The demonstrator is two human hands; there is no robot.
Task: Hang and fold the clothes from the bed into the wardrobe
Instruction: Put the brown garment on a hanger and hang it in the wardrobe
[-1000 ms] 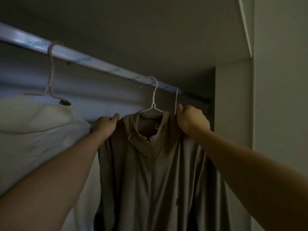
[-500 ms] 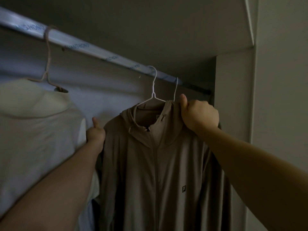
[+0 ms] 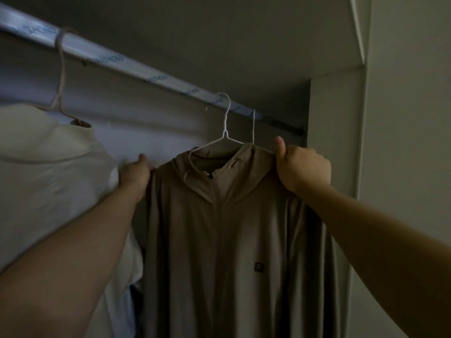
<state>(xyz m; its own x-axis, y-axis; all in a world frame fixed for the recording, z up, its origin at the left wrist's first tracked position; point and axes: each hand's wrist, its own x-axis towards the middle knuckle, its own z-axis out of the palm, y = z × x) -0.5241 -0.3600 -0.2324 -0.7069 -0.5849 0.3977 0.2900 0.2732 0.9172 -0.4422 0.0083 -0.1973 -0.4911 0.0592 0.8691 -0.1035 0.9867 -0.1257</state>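
**Two hands on the shoulders of a hung jacket**

Curled fingers come first: the right hand (image 3: 302,167) is closed in a fist round the right shoulder of the taupe jacket (image 3: 219,240), thumb pointing up, gripping cloth and probably the hanger arm beneath it. The left hand (image 3: 134,176) sits against the jacket's left shoulder edge with its thumb raised. Its fingers are hidden behind the fabric and the hand is blurred, so I cannot tell whether it grips or only presses.

Between the hands, the jacket hangs front-on, zipped, with its hood slumped at the collar. It rides on a white hanger (image 3: 225,132) whose hook is over the rail (image 3: 122,62) near the rail's right end. A second wire hanger (image 3: 253,125) hangs just right of that hook, and whether it carries anything cannot be seen. Further left, a pale garment (image 3: 48,179) hangs from a pinkish hanger (image 3: 61,76), touching the left forearm. At far right stands the wardrobe's side panel (image 3: 332,142).

By my reading, the hanging step for this jacket is nearly finished and the hands are squaring its shoulders. The next move likely calls for letting go gently so the light hanger does not tip or slide. After that, the person would turn back to the bed for the next piece.
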